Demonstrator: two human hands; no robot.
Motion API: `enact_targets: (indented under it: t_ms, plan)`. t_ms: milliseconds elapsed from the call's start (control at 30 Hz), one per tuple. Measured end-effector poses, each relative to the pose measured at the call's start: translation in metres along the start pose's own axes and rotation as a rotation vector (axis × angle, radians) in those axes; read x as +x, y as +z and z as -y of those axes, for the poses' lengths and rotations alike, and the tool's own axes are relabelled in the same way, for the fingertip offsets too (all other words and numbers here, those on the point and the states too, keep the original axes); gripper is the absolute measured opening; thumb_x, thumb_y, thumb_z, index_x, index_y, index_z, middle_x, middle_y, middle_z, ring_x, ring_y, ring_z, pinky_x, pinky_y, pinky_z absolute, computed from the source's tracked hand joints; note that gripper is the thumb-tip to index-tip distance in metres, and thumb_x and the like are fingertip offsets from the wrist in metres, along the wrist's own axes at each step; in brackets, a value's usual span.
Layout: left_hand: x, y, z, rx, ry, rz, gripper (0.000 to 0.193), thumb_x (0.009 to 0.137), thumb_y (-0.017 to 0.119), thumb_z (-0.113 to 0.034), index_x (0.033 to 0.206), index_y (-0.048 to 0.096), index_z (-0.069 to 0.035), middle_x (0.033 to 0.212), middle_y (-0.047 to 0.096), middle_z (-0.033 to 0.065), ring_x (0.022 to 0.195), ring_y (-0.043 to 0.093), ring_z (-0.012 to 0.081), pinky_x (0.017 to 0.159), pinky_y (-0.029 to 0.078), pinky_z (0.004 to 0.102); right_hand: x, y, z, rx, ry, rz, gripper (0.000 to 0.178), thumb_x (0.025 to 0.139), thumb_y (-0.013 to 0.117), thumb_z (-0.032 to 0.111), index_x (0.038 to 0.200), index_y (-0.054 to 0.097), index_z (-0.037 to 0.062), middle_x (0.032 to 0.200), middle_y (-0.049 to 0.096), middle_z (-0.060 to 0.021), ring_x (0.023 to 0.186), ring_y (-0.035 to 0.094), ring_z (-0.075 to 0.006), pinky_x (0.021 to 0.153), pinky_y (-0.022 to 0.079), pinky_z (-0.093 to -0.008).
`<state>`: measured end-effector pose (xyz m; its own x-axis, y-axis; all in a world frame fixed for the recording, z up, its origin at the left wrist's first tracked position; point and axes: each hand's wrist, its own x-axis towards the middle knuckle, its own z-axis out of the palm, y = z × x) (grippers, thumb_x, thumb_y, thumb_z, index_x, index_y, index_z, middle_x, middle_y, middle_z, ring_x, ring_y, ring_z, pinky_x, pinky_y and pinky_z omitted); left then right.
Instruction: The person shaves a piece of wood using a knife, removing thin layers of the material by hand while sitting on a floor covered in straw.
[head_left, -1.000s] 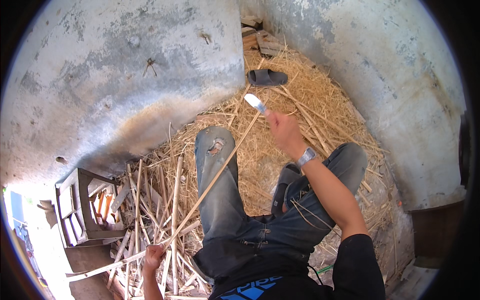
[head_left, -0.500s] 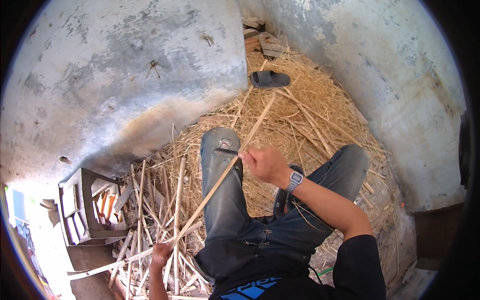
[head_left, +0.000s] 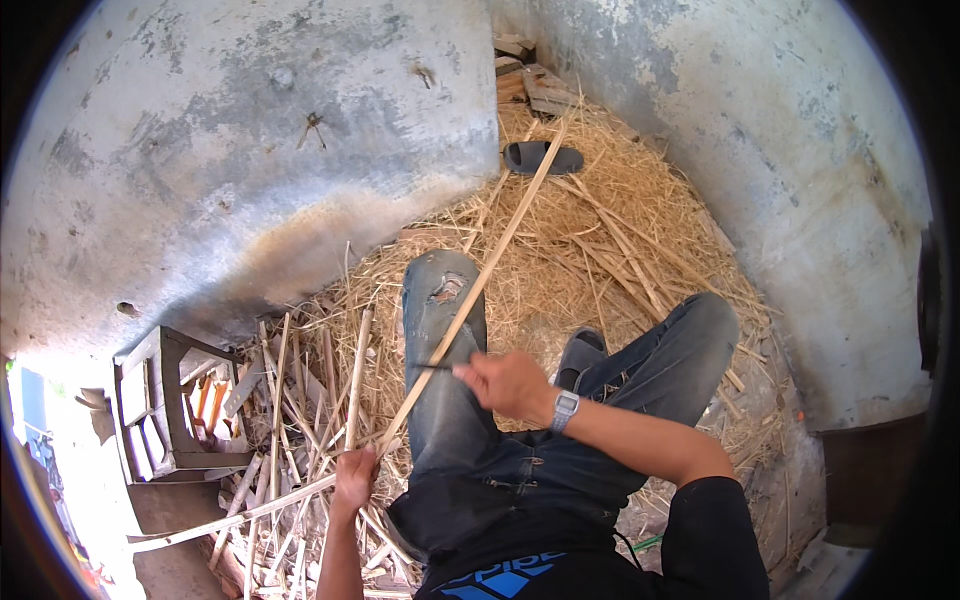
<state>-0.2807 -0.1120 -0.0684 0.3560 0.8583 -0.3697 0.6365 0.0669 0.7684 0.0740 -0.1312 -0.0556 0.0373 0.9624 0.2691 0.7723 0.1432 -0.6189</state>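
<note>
I sit on a straw-covered floor with my legs in blue jeans stretched out. My left hand (head_left: 354,478) grips the near end of a long pale bamboo strip (head_left: 497,250) that runs up and away over my left knee toward the far wall. My right hand (head_left: 508,383), a watch on its wrist, holds a dark knife (head_left: 437,367) whose blade rests against the strip above my left thigh.
Curved grey concrete walls (head_left: 250,150) close in at left and right. Several split bamboo sticks (head_left: 300,400) lie at my left beside a wooden crate (head_left: 165,410). A dark sandal (head_left: 540,156) lies far ahead, another by my right knee (head_left: 580,352).
My right hand has drawn the knife back along the strip, from its far end near the sandal down to above my left thigh. The left hand has stayed put on the near end.
</note>
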Motion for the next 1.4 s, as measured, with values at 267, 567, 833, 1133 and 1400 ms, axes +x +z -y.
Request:
enact_targets:
  t_ms: [267, 567, 833, 1133, 1400]
  plan:
    - [0.017, 0.031, -0.065, -0.063, -0.052, -0.099, 0.063, 0.108, 0.047, -0.04, 0.061, 0.057, 0.0, 0.052, 0.052, 0.0094, 0.049, 0.051, 0.0232, 0.053, 0.04, 0.0404, 0.004, -0.025, 0.009, 0.082, 0.119, 0.003, 0.047, 0.105, 0.055, 0.042, 0.074, 0.06, 0.0065, 0.058, 0.058, -0.0194, 0.054, 0.06, -0.0435, 0.051, 0.045, -0.0523]
    - [0.019, 0.048, -0.083, -0.129, -0.002, -0.158, 0.062, 0.11, 0.046, -0.044, 0.063, 0.054, -0.005, 0.051, 0.045, 0.0003, 0.046, 0.042, 0.0122, 0.047, 0.031, 0.0315, 0.046, -0.037, -0.029, 0.189, 0.197, -0.131, 0.051, 0.106, 0.053, 0.043, 0.073, 0.06, 0.0046, 0.06, 0.058, -0.0223, 0.057, 0.061, -0.0433, 0.052, 0.045, -0.0523]
    - [0.035, 0.05, -0.093, -0.483, -0.14, 0.091, 0.056, 0.111, 0.043, -0.048, 0.077, 0.06, -0.007, 0.055, 0.046, -0.0031, 0.045, 0.04, 0.0067, 0.043, 0.028, 0.0247, 0.024, -0.029, 0.004, 0.187, 0.219, -0.006, 0.05, 0.106, 0.054, 0.044, 0.074, 0.061, 0.0059, 0.06, 0.058, -0.0223, 0.056, 0.062, -0.0426, 0.052, 0.046, -0.0523]
    - [0.031, 0.055, -0.112, -0.333, 0.003, -0.022, 0.047, 0.111, 0.05, -0.036, 0.082, 0.063, -0.002, 0.056, 0.051, -0.0002, 0.048, 0.048, 0.0075, 0.045, 0.035, 0.0268, 0.008, -0.021, 0.011, 0.126, 0.03, -0.021, 0.047, 0.105, 0.056, 0.041, 0.074, 0.06, 0.0057, 0.061, 0.059, -0.0223, 0.056, 0.061, -0.0438, 0.053, 0.047, -0.0523]
    - [-0.011, 0.046, -0.038, 0.01, 0.211, -0.245, 0.046, 0.109, 0.052, -0.03, 0.072, 0.058, -0.002, 0.056, 0.053, 0.0044, 0.05, 0.05, 0.0148, 0.049, 0.038, 0.0347, 0.063, -0.057, -0.051, -0.004, 0.221, -0.277, 0.052, 0.107, 0.051, 0.039, 0.072, 0.058, 0.002, 0.06, 0.058, -0.0229, 0.055, 0.058, -0.0454, 0.051, 0.043, -0.0535]
